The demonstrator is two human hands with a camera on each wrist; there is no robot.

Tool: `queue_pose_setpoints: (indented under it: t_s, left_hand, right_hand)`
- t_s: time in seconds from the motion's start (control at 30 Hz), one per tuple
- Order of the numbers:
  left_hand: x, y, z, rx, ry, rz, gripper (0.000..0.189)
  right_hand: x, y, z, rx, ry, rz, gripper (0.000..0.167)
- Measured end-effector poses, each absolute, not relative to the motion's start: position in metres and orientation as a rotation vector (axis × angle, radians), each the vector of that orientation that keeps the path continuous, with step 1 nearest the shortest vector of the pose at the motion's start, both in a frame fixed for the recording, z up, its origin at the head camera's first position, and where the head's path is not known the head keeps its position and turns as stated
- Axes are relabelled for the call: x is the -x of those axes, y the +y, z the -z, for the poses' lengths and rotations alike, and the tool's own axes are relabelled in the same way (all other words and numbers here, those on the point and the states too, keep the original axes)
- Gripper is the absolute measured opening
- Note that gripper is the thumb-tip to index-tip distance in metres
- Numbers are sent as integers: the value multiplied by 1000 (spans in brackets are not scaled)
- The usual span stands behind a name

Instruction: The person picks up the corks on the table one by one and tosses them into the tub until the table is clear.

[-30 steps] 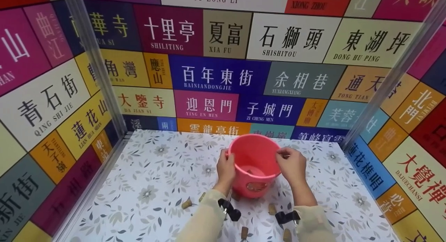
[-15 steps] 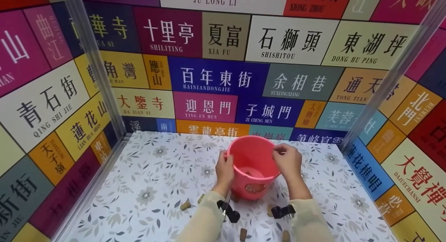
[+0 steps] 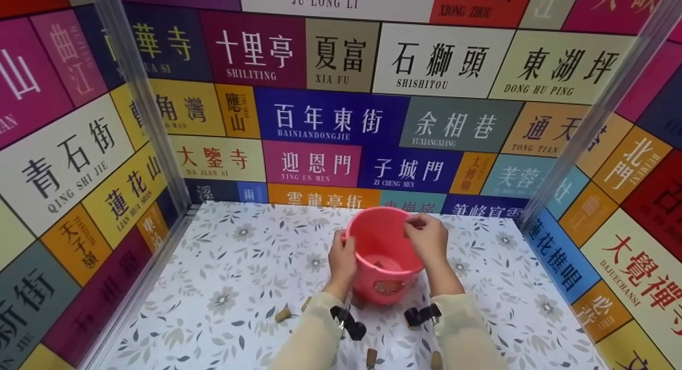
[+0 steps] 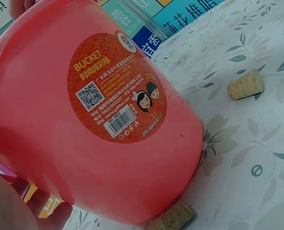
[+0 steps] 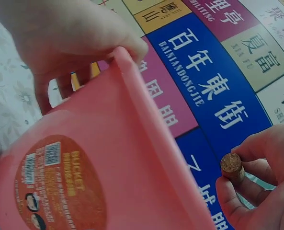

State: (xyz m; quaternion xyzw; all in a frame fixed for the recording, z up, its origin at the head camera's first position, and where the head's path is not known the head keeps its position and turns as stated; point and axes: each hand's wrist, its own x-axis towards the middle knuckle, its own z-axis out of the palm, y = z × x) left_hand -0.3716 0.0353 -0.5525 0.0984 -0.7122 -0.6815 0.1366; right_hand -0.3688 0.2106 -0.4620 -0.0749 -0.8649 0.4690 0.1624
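A pink plastic bucket [image 3: 367,279] with a round red label [image 4: 118,88] stands on the table. My left hand [image 3: 342,260] grips its rim on the left side, thumb on the near side. My right hand [image 3: 430,241] pinches a cork stopper [image 5: 232,168] between thumb and fingertips at the bucket's right rim, seen clearly in the right wrist view. Something small and brown, apparently a cork [image 3: 379,264], lies on the bucket's bottom. Beside the bucket's base lies another cork [image 4: 171,218].
Several corks lie scattered on the flower-patterned tabletop, among them one cork [image 3: 283,313] at left and another cork [image 3: 371,358] near the front. Walls covered in coloured name panels [image 3: 330,114] enclose the table, with clear corner posts [image 3: 154,119].
My right hand has shifted left, from outside the bucket's right rim to over its edge, still pinching the cork. The left hand and bucket have barely moved.
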Motion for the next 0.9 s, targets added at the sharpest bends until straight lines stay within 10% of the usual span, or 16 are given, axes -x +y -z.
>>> queue_pose_setpoints:
  t_s: [0.9]
  left_hand:
    - [371, 34, 554, -271, -2038, 1986, 18]
  right_hand:
    - [366, 200, 466, 132, -2516, -1287, 14]
